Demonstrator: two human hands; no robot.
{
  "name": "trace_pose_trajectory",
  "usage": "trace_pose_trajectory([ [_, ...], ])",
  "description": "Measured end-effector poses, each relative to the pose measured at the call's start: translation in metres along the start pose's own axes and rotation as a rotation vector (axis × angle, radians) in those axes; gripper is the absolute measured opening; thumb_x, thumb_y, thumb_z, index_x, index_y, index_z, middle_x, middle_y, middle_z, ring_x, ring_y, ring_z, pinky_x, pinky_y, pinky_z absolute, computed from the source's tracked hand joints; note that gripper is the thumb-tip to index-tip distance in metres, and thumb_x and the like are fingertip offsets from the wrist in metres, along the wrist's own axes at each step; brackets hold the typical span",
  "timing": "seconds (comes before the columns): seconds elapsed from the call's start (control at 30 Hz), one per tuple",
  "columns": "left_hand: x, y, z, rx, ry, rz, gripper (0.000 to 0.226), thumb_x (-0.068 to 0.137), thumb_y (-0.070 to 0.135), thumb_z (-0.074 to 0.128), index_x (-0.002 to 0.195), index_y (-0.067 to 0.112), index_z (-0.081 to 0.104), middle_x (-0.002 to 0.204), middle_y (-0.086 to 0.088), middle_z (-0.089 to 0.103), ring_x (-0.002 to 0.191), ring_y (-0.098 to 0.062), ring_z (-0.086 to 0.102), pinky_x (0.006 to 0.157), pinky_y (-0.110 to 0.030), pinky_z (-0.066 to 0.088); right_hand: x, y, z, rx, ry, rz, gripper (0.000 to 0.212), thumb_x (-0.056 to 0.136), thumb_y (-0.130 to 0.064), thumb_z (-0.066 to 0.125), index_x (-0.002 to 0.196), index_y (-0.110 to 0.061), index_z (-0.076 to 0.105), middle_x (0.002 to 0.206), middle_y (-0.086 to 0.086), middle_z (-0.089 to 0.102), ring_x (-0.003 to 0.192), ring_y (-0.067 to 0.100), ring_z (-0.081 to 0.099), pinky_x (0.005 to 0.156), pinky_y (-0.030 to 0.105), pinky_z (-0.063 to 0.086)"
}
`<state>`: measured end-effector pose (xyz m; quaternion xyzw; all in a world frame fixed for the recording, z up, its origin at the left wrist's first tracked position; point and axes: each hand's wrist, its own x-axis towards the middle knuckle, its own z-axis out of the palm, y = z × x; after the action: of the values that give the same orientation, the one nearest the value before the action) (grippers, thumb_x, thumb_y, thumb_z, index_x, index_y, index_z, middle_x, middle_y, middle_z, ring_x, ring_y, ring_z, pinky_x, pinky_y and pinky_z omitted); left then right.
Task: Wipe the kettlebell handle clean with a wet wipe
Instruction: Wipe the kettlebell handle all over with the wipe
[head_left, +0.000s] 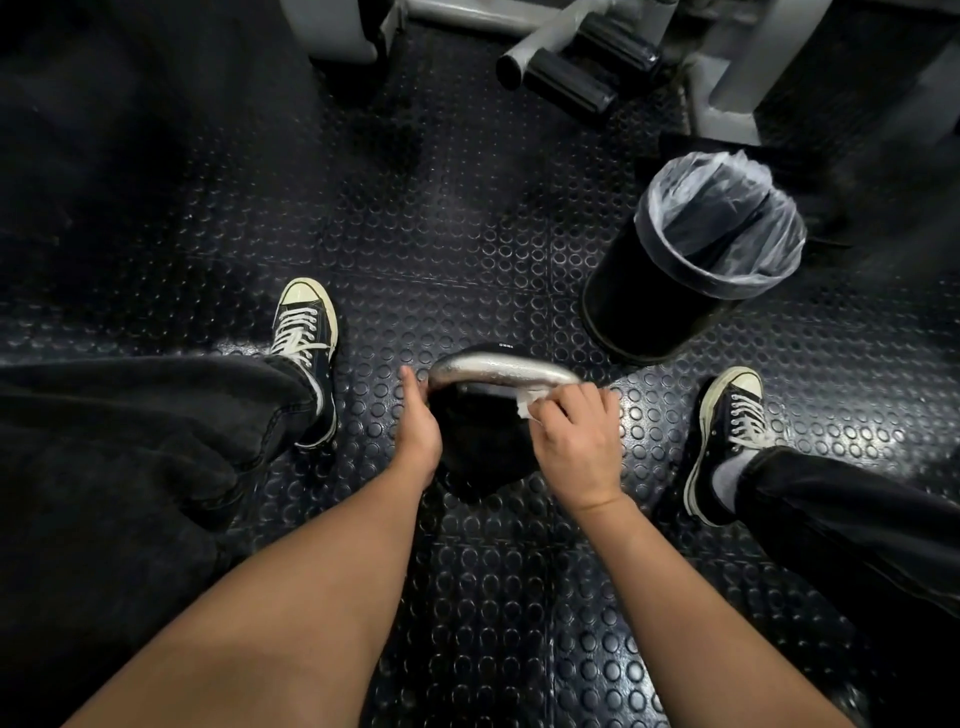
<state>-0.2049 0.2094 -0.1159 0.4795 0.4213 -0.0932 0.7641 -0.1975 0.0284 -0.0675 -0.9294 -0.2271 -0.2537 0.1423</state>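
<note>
Kettlebell (480, 441), black and round with a shiny curved steel handle (501, 370), stands on the dark rubber floor (441, 234) with raised circular studs, between two black canvas sneakers. Small white markings on its top are too blurred to read. The right hand (579, 436) grips a crumpled white wet wipe (530, 404) against the handle's right end. The left hand (418, 431) rests on the bell's left side, thumb straight, other fingers hidden. A black bin with clear plastic liner (691, 260) stands nearby, grey gym machinery (571, 57) beyond it.
</note>
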Motion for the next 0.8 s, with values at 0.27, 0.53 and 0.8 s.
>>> trace_pose_trajectory([
  [0.27,-0.003,0.002,0.002,0.012,0.003,-0.001,0.117,0.060,0.102,0.025,0.144,0.026,0.056,0.142,-0.008,0.061,0.134,-0.029,0.053,0.117,-0.055,0.036,0.002,-0.004,0.003,-0.039,0.046,-0.015,0.022,0.087,-0.001,0.071,0.069,-0.012,0.065,0.071,0.002,0.059,0.068,0.025,0.055,0.067,0.038,0.037],
  [0.53,0.017,-0.012,-0.004,0.015,0.009,-0.015,0.134,0.042,0.112,0.029,0.144,0.029,0.055,0.146,-0.006,0.058,0.138,-0.028,0.050,0.119,-0.054,0.033,0.011,-0.009,0.010,-0.081,0.078,0.016,0.026,0.082,-0.001,0.076,0.065,-0.014,0.063,0.068,0.001,0.058,0.067,0.025,0.053,0.070,0.040,0.039],
  [0.8,0.004,-0.003,-0.001,0.026,0.013,0.006,0.130,0.048,0.108,0.027,0.146,0.027,0.054,0.148,-0.004,0.056,0.138,-0.026,0.049,0.119,-0.052,0.033,0.005,-0.002,0.006,-0.098,0.086,0.037,0.023,0.080,-0.002,0.076,0.065,-0.013,0.063,0.067,0.001,0.059,0.067,0.025,0.053,0.070,0.039,0.037],
])
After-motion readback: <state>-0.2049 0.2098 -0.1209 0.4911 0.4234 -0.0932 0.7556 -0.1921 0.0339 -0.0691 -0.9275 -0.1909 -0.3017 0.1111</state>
